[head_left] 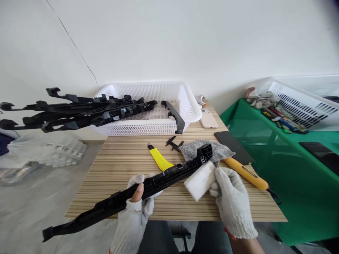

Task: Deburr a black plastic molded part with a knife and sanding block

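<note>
Head view: left hand [137, 204] in a fingerless knit glove clamped round the middle of a long black plastic trim piece [137, 190] held slantwise over the striped wooden table [119, 165], right hand [231, 201] pinched on a white sponge block [200, 180] pressed against its upper end. Probably best kept steady at mid-length, wiped with light, even strokes along the ribs. Looked rigid, ribbed, matte; more like it piled in the white lattice basket [185, 95], yellow-handled cutter [160, 158] and grey cloth [219, 151] beside.

Basket [185, 97] behind on table [119, 165], knife [159, 158] before it, phone [208, 118] right
</note>
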`<state>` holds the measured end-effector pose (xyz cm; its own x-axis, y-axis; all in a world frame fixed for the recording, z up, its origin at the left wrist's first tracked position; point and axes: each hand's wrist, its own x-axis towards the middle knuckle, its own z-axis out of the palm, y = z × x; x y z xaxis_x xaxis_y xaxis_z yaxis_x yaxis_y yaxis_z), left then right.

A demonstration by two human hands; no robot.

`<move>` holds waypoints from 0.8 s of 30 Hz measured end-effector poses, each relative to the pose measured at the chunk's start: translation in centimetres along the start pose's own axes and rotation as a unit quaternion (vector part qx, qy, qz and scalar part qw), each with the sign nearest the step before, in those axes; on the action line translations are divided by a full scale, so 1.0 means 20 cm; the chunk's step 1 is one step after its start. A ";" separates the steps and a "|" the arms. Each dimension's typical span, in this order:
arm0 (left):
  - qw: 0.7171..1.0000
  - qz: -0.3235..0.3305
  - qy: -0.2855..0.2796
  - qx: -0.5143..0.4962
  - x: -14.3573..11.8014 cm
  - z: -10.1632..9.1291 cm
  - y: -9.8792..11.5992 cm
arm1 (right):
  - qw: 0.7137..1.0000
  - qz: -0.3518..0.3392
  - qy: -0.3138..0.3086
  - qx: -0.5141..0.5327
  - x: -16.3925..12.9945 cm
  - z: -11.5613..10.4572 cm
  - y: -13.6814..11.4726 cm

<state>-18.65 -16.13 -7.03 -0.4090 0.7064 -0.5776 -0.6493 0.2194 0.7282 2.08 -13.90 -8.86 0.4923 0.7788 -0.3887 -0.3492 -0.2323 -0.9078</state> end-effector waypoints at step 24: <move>1.000 0.014 -0.017 0.011 0.01 -0.01 -0.02 | 0.993 -0.001 -0.110 -0.037 -0.12 0.08 0.07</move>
<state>-18.57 -16.15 -7.46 -0.4042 0.7352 -0.5441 -0.6233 0.2140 0.7521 -0.81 -15.16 -8.96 0.3036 0.8861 -0.3503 -0.2844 -0.2666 -0.9209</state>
